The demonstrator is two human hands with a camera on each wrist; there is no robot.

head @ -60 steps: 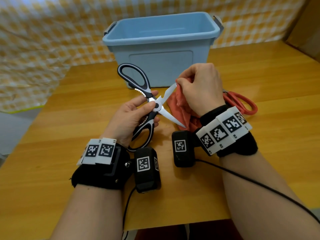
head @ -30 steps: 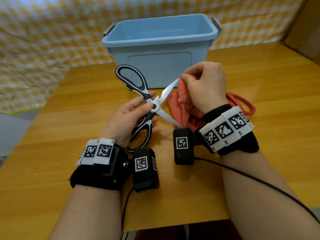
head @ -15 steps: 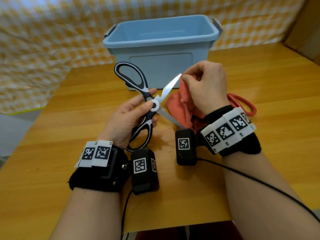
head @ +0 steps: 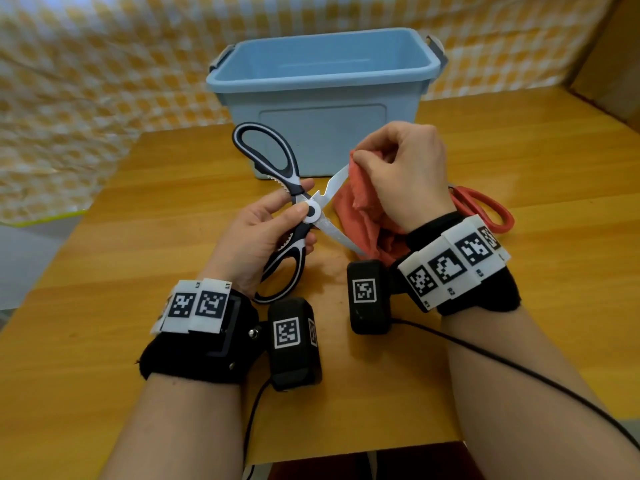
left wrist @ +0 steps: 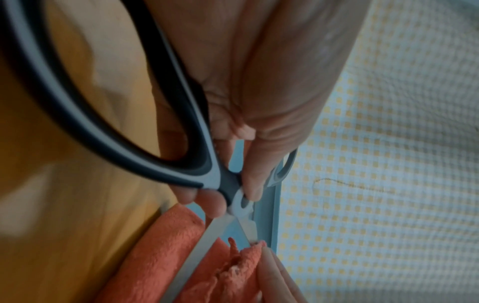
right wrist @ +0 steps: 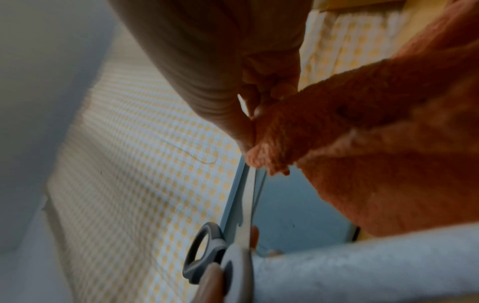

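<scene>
My left hand (head: 263, 233) grips black-and-white kitchen scissors (head: 298, 209) at the pivot and lower handle, blades spread wide. The same scissors (left wrist: 181, 143) fill the left wrist view, thumb and fingertip pinching near the pivot. My right hand (head: 405, 178) pinches an orange cloth (head: 360, 216) around the tip of the upper blade. In the right wrist view the orange cloth (right wrist: 362, 153) wraps that blade, and the scissors (right wrist: 233, 256) run down toward the pivot. The lower blade lies across the cloth.
A light blue plastic bin (head: 325, 98) stands open just behind the hands on the wooden table (head: 104, 306). Red-handled scissors (head: 485, 209) lie on the table behind my right wrist. A yellow checked cloth (head: 86, 81) hangs behind the table.
My right hand with the cloth has slid outward along the upper blade to its tip. The left hand has kept its hold, tilting the scissors slightly.
</scene>
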